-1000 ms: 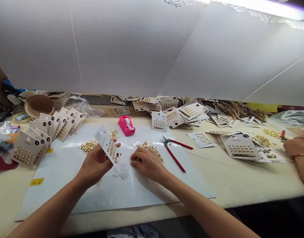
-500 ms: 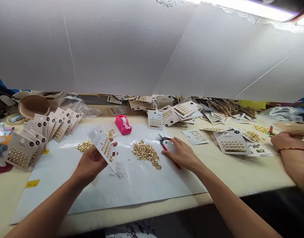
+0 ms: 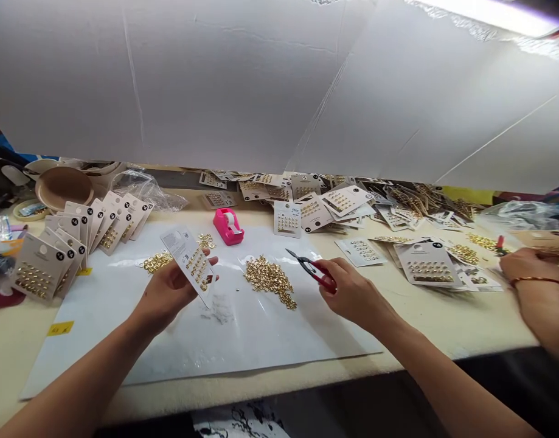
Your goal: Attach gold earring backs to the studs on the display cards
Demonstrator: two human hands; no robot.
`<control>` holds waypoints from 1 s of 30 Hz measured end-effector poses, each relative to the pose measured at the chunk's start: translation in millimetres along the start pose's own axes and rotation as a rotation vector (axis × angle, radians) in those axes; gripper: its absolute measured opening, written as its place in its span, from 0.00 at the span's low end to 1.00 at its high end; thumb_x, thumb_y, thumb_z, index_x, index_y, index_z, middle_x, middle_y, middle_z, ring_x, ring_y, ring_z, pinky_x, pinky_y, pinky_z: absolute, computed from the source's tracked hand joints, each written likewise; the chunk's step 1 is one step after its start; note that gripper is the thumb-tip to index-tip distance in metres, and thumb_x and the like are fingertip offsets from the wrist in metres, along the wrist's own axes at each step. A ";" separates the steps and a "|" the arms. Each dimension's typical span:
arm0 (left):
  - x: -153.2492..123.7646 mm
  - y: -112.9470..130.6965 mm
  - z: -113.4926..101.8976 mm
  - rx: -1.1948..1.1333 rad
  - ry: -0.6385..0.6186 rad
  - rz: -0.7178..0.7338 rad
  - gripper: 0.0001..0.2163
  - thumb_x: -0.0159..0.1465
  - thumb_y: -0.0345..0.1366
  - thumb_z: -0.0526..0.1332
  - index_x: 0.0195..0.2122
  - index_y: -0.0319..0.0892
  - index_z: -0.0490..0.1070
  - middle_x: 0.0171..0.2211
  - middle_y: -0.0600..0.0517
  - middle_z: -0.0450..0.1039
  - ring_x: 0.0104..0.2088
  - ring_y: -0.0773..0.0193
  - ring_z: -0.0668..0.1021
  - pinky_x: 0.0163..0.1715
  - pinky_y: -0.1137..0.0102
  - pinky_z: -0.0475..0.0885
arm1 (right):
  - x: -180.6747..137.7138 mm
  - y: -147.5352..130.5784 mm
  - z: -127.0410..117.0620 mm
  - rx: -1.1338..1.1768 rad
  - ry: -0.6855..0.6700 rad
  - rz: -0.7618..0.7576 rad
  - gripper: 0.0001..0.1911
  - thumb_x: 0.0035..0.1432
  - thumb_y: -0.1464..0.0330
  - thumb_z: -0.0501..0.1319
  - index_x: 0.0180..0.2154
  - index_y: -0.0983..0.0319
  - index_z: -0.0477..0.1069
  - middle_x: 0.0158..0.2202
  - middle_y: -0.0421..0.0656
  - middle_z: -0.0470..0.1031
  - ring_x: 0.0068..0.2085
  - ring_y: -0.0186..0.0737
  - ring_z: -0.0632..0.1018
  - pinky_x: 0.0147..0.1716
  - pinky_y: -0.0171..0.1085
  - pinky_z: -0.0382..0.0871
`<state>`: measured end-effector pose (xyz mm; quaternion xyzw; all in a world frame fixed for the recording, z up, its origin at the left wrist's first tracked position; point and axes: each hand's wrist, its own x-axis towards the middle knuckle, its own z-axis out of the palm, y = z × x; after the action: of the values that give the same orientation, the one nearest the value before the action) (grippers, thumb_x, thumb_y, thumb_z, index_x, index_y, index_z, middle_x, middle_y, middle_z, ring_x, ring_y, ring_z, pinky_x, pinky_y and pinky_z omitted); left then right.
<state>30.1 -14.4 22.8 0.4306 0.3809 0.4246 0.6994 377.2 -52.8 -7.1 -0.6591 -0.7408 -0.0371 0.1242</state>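
My left hand (image 3: 170, 292) is closed on a white earring card (image 3: 188, 258) with rows of small gold pieces, held tilted above the white sheet (image 3: 179, 359). My right hand (image 3: 347, 289) grips red-handled pliers (image 3: 312, 267), their dark jaws pointing up and left. Between the hands lies a heap of small gold pieces (image 3: 267, 280) on the sheet. Behind my left hand is a smaller pile of gold rings (image 3: 157, 261), partly hidden, with a few more gold pieces (image 3: 206, 241) near the card's upper right edge.
A pink tape dispenser (image 3: 229, 226) stands behind the heap. Fanned cards (image 3: 39, 264) lean at the left; many loose cards (image 3: 345, 199) pile up at the back. More cards (image 3: 425, 261) lie at the right, near another person's hand (image 3: 534, 274). A grey panel (image 3: 243, 91) overhangs the table.
My right hand has picked the pliers up off the sheet and now grips their handles, jaws raised. My left hand still holds the card in nearly the same place.
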 end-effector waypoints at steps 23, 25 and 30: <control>-0.7 -3.4 4.1 -0.061 -0.027 -0.043 0.21 0.50 0.32 0.70 0.46 0.42 0.73 0.48 0.44 0.76 0.53 0.46 0.72 0.52 0.52 0.70 | 20.9 -52.5 -4.4 0.070 -0.306 -0.400 0.24 0.50 0.66 0.64 0.50 0.58 0.66 0.44 0.48 0.71 0.36 0.45 0.75 0.31 0.40 0.69; -0.5 -3.8 4.1 -0.064 -0.025 -0.042 0.20 0.50 0.33 0.70 0.46 0.42 0.74 0.48 0.44 0.76 0.53 0.46 0.73 0.52 0.52 0.70 | 22.0 -53.5 -4.3 0.065 -0.317 -0.398 0.24 0.50 0.66 0.64 0.50 0.58 0.66 0.43 0.48 0.71 0.36 0.45 0.75 0.30 0.40 0.69; -0.4 -3.5 4.0 -0.073 -0.023 -0.028 0.20 0.50 0.32 0.69 0.45 0.42 0.74 0.47 0.44 0.76 0.53 0.47 0.73 0.51 0.54 0.71 | 23.2 -56.7 -4.5 0.055 -0.349 -0.407 0.23 0.50 0.67 0.64 0.50 0.60 0.66 0.44 0.49 0.71 0.38 0.46 0.75 0.31 0.41 0.70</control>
<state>34.5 -16.8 20.9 0.4043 0.3632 0.4235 0.7248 319.6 -38.7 8.8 -0.4894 -0.8690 0.0730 0.0027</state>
